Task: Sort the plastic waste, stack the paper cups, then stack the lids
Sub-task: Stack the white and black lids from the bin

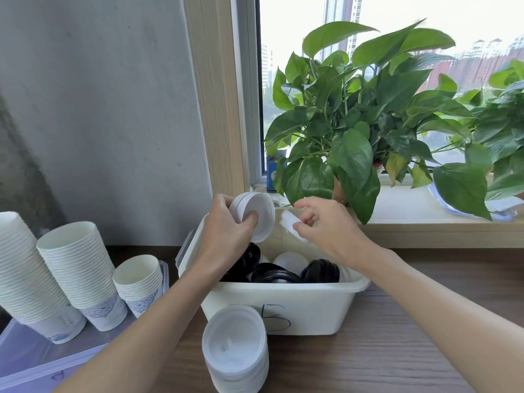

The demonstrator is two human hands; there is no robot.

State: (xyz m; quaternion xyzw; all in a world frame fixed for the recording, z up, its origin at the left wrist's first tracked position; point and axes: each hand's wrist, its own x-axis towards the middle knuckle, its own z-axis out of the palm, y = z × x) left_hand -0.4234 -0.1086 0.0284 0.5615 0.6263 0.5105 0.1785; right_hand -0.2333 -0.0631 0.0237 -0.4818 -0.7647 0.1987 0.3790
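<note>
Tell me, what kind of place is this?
Likely an office or home corner by a window: wooden table, potted plants on the sill, tower blocks outside. Stacked paper cups and a tub of lids suggest sorting work.

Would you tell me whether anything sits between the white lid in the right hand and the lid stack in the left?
Nothing visible does. The right hand pinches the white lid beside the lid stack gripped by the left hand, with only open air between them above the bin.
</note>
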